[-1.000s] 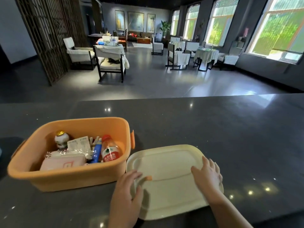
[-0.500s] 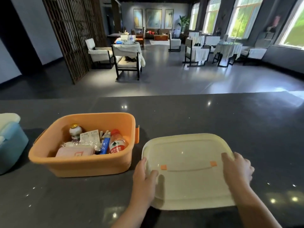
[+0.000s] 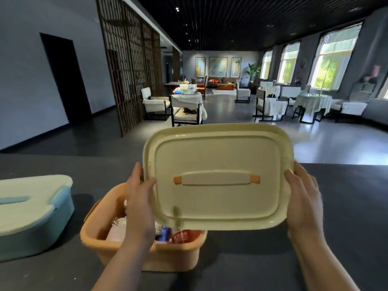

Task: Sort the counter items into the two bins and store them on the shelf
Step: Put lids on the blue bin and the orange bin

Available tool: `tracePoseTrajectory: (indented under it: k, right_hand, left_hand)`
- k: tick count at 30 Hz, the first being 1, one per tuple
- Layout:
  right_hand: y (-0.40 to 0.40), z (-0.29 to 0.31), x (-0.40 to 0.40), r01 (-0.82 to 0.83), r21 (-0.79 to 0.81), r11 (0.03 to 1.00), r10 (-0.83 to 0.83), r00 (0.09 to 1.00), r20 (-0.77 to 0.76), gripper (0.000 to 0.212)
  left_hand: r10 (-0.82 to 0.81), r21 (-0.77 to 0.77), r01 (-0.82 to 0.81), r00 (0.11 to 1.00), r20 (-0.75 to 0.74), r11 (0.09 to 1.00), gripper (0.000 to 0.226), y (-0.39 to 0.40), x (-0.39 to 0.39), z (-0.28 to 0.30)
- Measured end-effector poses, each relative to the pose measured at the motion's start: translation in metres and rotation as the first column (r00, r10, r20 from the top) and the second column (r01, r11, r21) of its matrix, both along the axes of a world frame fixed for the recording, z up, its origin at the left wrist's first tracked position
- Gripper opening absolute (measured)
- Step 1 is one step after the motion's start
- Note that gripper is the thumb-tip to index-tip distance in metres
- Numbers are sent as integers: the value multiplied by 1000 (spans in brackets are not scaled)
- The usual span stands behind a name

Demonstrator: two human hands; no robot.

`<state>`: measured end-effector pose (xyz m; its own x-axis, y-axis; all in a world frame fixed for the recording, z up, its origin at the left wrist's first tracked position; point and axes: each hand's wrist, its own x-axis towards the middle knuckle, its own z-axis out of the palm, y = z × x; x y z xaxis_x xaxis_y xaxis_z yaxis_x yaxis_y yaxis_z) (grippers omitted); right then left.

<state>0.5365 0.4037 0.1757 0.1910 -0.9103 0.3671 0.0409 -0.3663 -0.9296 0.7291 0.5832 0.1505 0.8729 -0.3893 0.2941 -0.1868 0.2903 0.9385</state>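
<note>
We hold cream lid [image 3: 216,179] aloft, left hand [image 3: 138,198] and right hand [image 3: 304,198] gripping opposite short edges, likely for level seating. Orange bin [image 3: 117,246], filled, sits below-left on near counter [image 3: 346,227]; blue bin [image 3: 31,217], lidded, far left.

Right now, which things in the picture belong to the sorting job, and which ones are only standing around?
Part of the job:
- cream lid, held by left hand and right hand
- orange bin with items inside
- blue bin, lid on
- counter

Only around:
- chairs
- covered tables
- wall paintings
</note>
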Motion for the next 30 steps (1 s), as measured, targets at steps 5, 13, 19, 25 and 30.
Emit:
tracePoseTrajectory:
  k: [5,13,19,25,30]
  right_hand:
    - [34,-8,66,-449,42,893,442,891,106,35]
    - [51,-23,132,-579,283,765,418,780,466,41]
    - [43,-81,124,-620,245,746,578,785,224,66]
    - [59,-118,127,-416,-12,909,364,810,-460,68]
    - [59,-123,130,-147,164,975,192,933,-305,63]
  left_hand:
    - [75,-117,-76,997,-15,990,50,56,66,6]
    - [-25,-332,-45,979,-203,942,21,91,128,-6]
    - [-33,71,44,988,-148,997,46,105,160,-61]
    - [-37,592,4,998,45,806,58,100,168,-86]
    - [-233,762,-356,807,542,540,52,66,131,-78]
